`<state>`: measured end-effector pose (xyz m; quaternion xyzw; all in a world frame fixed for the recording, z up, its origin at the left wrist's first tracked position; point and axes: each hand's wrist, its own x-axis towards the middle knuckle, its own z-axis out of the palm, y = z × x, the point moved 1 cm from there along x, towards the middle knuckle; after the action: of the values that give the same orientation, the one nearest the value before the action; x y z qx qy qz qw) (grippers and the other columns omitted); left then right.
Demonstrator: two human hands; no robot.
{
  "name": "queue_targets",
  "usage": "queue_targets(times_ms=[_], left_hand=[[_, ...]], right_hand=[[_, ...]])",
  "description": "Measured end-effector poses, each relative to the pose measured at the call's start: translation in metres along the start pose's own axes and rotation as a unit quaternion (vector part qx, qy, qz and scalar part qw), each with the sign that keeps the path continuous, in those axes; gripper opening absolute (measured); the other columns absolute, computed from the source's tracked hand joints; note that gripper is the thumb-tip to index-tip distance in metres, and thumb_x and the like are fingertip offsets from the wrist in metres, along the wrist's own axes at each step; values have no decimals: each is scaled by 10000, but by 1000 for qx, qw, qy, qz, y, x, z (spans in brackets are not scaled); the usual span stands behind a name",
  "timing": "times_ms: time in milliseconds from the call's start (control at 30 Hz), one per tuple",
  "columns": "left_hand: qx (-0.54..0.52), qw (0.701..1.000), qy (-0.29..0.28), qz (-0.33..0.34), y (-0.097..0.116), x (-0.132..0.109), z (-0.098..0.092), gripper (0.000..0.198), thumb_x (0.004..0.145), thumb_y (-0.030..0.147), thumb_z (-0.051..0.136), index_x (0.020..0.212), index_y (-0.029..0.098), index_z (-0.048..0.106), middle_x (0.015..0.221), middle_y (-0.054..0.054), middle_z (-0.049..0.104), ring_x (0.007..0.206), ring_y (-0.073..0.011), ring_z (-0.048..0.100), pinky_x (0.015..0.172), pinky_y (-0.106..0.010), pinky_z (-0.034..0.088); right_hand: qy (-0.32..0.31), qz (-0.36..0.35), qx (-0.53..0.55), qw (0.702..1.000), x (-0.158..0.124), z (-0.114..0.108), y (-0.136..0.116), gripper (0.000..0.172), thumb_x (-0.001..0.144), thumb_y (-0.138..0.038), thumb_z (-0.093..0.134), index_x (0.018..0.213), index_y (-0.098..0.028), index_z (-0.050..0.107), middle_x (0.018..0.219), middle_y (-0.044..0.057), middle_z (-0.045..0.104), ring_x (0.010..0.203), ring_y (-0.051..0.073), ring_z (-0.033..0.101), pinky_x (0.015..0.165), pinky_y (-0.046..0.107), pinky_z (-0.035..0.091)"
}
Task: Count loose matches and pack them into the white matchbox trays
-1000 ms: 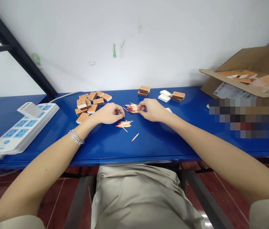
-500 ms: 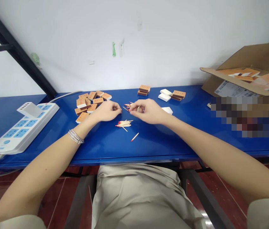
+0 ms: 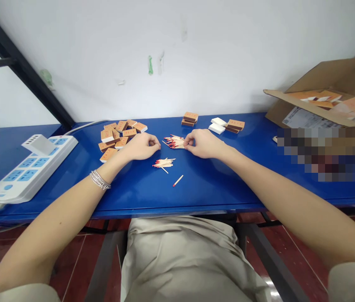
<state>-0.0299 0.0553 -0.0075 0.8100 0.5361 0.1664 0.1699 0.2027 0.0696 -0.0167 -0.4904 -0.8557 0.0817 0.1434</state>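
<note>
Left hand (image 3: 141, 147) curled narrow, apparently empty; right hand (image 3: 204, 144) pinched narrow against loose red-tipped matches (image 3: 174, 141), grip unclear; matchboxes (image 3: 117, 136) heaped within reach on blue desk (image 3: 196, 195).

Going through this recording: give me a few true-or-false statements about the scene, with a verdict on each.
Silver bracelets sit on the left wrist of the left hand. True.

A bunch of red-tipped matches lies between the left hand and the right hand. True.

The power strip sits at the right end of the blue table. False: it sits at the left end.

A lone match lies inside the cardboard box. False: it lies on the table, apart from the box.
</note>
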Motion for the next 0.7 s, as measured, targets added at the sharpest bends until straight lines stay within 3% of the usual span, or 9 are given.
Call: queue_targets(times_ms=[367,700], left_hand=[[11,1000,-2,8,0,-1,0,214,767,255,511,793,154,697,759,-38,713,642,-136,591,612,-256,426],[2,1000,-3,5,1,-1,0,210,759,258,514,792,154,693,754,-40,715,640,-143,593,601,-255,430]], right_hand=[[26,31,14,999,-5,-15,1,134,745,-147,601,807,-174,716,844,63,743,765,191,656,702,279,455],[15,7,87,996,-2,-5,2,219,787,-151,580,941,-165,735,883,63,743,725,159,626,710,271,452]])
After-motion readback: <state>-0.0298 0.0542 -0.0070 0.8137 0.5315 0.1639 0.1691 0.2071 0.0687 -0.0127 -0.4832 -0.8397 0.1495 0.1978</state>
